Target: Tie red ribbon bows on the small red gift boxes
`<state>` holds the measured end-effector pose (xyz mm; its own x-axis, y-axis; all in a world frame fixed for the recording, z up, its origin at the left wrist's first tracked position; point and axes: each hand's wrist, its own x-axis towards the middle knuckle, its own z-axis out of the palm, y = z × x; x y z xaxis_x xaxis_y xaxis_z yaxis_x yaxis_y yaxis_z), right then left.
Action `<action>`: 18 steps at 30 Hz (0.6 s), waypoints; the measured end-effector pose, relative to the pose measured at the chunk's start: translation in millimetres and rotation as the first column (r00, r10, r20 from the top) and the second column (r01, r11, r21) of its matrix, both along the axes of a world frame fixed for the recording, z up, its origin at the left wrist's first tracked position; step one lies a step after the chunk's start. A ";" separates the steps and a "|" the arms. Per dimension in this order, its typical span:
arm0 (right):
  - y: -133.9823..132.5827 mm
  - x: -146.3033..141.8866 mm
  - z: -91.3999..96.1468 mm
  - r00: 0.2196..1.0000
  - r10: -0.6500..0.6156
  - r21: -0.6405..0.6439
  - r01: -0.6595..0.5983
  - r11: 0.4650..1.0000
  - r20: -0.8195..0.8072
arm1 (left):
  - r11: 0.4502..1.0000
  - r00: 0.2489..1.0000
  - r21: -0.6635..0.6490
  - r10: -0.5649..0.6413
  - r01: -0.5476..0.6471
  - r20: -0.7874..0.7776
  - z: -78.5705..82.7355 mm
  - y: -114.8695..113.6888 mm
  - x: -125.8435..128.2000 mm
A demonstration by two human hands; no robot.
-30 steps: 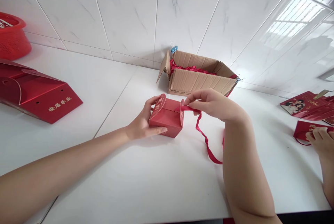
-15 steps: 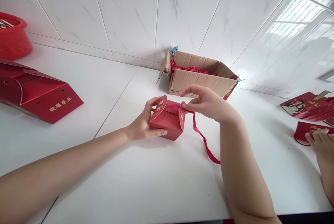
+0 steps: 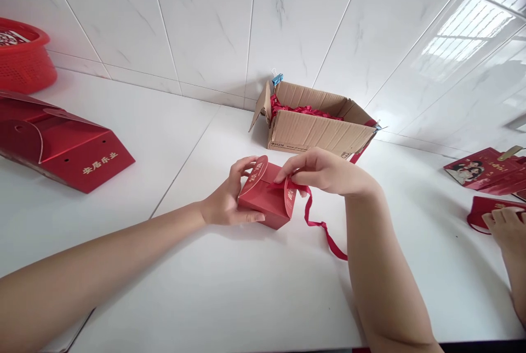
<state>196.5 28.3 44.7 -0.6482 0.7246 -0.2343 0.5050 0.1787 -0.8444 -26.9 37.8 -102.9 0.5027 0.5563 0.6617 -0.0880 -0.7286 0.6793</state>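
A small red gift box with rounded, gold-printed flaps stands tilted on the white table. My left hand is closed round its left side, thumb along the front. At the top right flap, my right hand pinches a red ribbon between thumb and fingers. One stretch of the ribbon lies across the box top, while its loose length trails down to the table beside my right forearm. The fingertips partly hide where ribbon and flap meet.
Against the tiled wall, a cardboard box holds red ribbons. Larger red boxes and a red basket stand at left. At right, another person's hand rests on a red box, near red photo-printed boxes.
My right fingers have moved left and slightly down, from the flap's edge onto the box top, and have closed more. The gift box appears slightly lower and further right.
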 end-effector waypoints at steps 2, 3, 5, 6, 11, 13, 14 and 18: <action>-0.4 -1.2 0.7 0.999 -0.036 -0.016 0.035 0.999 -0.027 | 1.000 0.999 0.016 0.013 -0.014 0.035 0.9 -2.8 1.8; -0.9 -2.1 0.9 0.997 -0.060 -0.027 0.059 0.998 -0.053 | 1.000 0.998 -0.005 0.023 -0.022 0.058 1.6 -5.2 3.0; -1.9 -4.2 1.0 0.988 -0.106 -0.053 0.101 0.993 -0.115 | 0.995 0.993 -0.092 0.053 -0.043 0.104 3.1 -11.1 5.4; -2.4 -5.1 0.8 0.982 -0.125 -0.064 0.117 0.991 -0.142 | 0.988 0.990 -0.144 0.074 -0.056 0.123 3.8 -14.3 6.5; -1.5 -8.2 -2.7 0.968 -0.146 -0.120 0.123 0.985 -0.202 | 0.935 0.962 -0.339 0.180 -0.103 0.204 5.7 -26.0 9.9; -0.4 -9.0 -4.5 0.964 -0.155 -0.133 0.129 0.983 -0.215 | 0.922 0.960 -0.375 0.183 -0.093 0.214 5.2 -27.2 10.4; 0.1 -9.5 -5.4 0.962 -0.162 -0.131 0.135 0.982 -0.218 | 0.923 0.961 -0.377 0.170 -0.077 0.218 4.8 -27.2 10.6; 1.2 -13.1 -8.5 0.959 -0.172 -0.095 0.154 0.983 -0.225 | 0.919 0.967 -0.394 0.110 -0.011 0.230 3.2 -26.1 11.8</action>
